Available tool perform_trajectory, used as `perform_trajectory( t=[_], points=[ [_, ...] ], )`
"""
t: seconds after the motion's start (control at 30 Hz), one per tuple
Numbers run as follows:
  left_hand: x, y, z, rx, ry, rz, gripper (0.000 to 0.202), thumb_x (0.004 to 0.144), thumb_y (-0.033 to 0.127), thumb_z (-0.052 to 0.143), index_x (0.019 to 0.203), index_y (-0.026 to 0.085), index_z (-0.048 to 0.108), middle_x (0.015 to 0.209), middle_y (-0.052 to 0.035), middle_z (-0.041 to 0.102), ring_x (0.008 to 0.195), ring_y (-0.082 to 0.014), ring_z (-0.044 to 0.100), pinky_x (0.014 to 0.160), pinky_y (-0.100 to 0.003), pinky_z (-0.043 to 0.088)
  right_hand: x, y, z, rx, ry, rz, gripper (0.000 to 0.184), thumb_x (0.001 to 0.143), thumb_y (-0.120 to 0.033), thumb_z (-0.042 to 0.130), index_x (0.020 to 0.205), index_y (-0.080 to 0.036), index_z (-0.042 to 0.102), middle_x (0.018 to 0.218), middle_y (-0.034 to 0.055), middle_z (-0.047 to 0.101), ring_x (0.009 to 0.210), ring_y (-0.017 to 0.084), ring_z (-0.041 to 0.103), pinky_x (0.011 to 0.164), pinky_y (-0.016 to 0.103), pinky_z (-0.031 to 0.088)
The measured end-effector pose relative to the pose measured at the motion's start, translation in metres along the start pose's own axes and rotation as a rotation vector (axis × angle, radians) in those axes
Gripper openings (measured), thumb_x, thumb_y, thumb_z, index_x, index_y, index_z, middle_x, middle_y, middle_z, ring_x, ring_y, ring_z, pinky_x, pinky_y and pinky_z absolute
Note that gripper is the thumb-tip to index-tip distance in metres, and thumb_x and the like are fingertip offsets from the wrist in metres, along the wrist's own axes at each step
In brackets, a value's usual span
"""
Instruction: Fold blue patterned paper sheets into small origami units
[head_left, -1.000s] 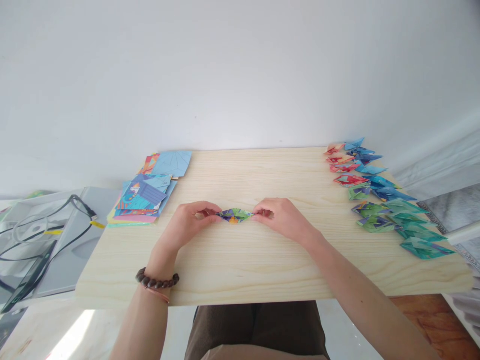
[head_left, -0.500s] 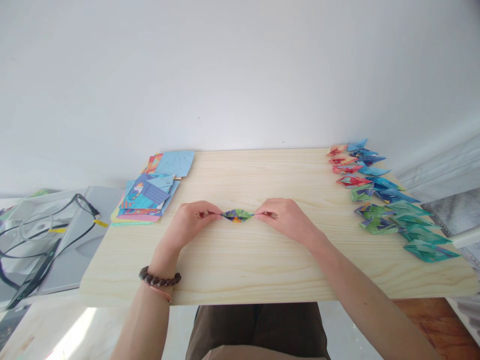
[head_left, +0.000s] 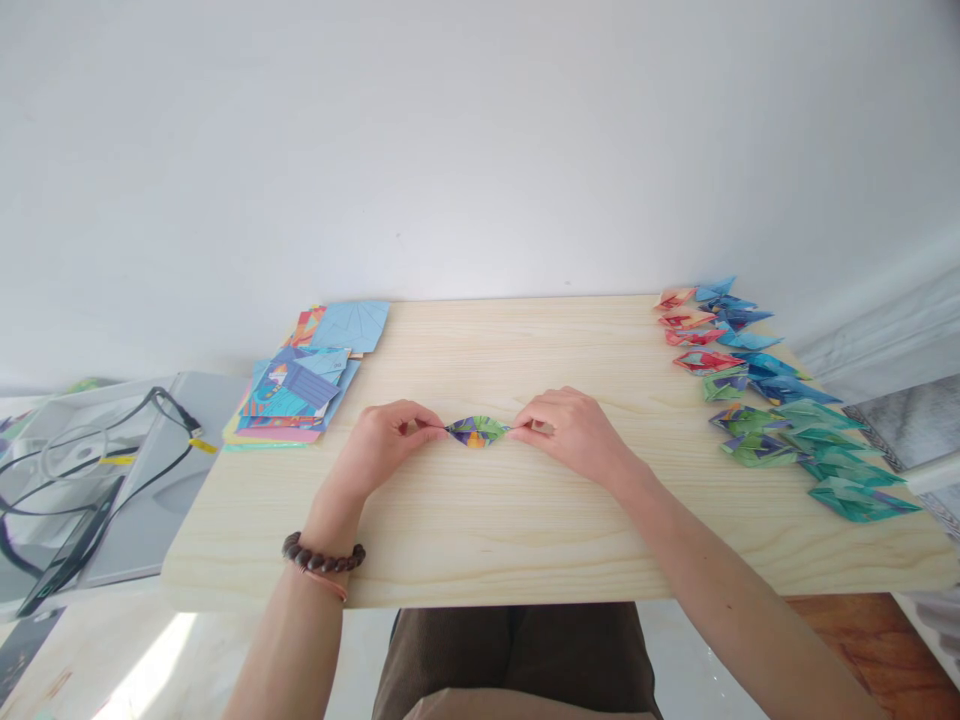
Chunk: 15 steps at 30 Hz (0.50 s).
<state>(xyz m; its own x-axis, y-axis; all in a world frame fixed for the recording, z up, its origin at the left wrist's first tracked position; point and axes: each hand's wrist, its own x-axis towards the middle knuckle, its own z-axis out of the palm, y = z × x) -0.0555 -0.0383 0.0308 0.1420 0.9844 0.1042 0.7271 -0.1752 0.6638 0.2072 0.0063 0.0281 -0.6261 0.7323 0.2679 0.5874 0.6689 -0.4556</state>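
A small folded origami piece [head_left: 478, 432] in green, purple and orange is stretched between my two hands over the middle of the wooden table [head_left: 480, 540]. My left hand [head_left: 390, 440] pinches its left pointed tip between thumb and fingers. On the opposite side, my right hand [head_left: 568, 435] pinches the right tip the same way. The piece bulges in its middle and narrows to a point at each end. Fingertips cover the very ends of both tips. A dark beaded bracelet [head_left: 322, 558] circles my left wrist.
Stacked patterned paper sheets [head_left: 296, 390] lie at the table's left. Several folded origami pieces in red, blue and green [head_left: 754, 450] sit in rows along the right edge. Left of the table, black cables [head_left: 161, 420] rest in a white tray. A white wall [head_left: 480, 150] stands behind.
The middle of the origami piece looks wider and more opened out. My right hand's knuckles have risen slightly; both hands keep their pinch on the tips.
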Motion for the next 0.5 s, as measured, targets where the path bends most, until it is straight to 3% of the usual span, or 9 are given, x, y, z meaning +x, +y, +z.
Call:
perform_trajectory(
  t=[0.27,0.5],
  points=[
    [0.0003,0.0062,0.001,0.009,-0.029,0.109,0.016,0.084,0.032,0.058,0.082,0.019,0.068,0.084,-0.003,0.067,0.075,-0.0153,0.058,0.069,-0.027,0.045,-0.0005,-0.0022,-0.0002,0.001,-0.042,-0.071,0.019,0.09,-0.029,0.053,0.077,-0.019,0.064,0.074,0.0001,0.065,0.074,0.014,0.058,0.074,0.027,0.037],
    [0.0018,0.0074,0.0031,0.09,-0.032,0.212,0.015,0.086,0.026,0.054,0.082,0.019,0.066,0.081,-0.0046,0.066,0.08,-0.018,0.058,0.075,-0.031,0.046,0.0,-0.0042,-0.0001,-0.034,-0.066,-0.142,0.021,0.092,-0.026,0.048,0.081,-0.019,0.064,0.079,0.003,0.066,0.079,0.016,0.057,0.075,0.029,0.037]
  ],
)
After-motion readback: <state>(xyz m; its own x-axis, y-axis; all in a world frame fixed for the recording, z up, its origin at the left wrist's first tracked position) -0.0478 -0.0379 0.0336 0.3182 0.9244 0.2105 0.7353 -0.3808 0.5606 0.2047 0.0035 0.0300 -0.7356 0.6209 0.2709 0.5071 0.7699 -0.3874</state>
